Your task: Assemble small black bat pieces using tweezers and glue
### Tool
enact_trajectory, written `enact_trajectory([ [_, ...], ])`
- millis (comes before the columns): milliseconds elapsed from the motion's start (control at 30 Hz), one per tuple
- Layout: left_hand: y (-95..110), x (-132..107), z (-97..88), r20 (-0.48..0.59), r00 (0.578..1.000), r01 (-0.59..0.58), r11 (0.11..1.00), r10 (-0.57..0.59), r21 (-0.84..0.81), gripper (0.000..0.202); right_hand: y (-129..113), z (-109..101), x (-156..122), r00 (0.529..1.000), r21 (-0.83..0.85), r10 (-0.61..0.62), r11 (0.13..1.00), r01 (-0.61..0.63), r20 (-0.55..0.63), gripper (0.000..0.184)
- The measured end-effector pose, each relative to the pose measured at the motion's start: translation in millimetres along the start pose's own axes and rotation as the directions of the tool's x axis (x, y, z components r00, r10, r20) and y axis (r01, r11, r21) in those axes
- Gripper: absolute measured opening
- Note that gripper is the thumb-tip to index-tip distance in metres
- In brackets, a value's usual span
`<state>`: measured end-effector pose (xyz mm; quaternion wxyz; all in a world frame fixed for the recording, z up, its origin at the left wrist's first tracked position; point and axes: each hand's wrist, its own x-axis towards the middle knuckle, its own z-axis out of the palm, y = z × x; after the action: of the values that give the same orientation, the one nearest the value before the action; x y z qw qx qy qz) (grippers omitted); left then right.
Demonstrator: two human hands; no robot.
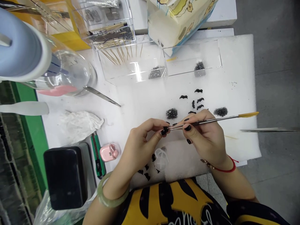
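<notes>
My left hand [145,140] is closed, thumb and fingertips pinching a small black piece [165,128]; its exact shape is hidden by the fingers. My right hand [206,134] grips a slim brush-like tool [220,119] with a metal shaft and a yellow end pointing right. Its thin silvery tip meets the black piece at my left fingertips. Beyond the hands, several small black bat-shaped pieces [198,91] lie on the white foam sheet [236,62]. A pile of tiny black beads [172,113] sits just past my fingers, and another bead pile [220,111] lies to the right.
Toothpicks stand near a clear divided tray [134,82]. A metal tool [103,96], crumpled tissue [81,126], green cutter [97,156], pink earbud case [109,152] and black-topped box [64,178] are at left. A clear small cup [161,161] lies near me; a tissue pack [173,25] stands behind.
</notes>
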<state>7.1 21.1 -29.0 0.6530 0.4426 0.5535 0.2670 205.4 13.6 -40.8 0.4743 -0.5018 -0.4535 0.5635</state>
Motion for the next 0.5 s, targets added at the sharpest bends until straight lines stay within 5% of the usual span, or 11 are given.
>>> enact_trajectory([
  [500, 1.0, -0.2, -0.9, 0.019, 1.0, 0.022, 0.999, -0.021, -0.038, 0.011, 3.2, -2.1, -0.1, 0.999, 0.058, 0.045, 0.997, -0.044, 0.001, 0.007],
])
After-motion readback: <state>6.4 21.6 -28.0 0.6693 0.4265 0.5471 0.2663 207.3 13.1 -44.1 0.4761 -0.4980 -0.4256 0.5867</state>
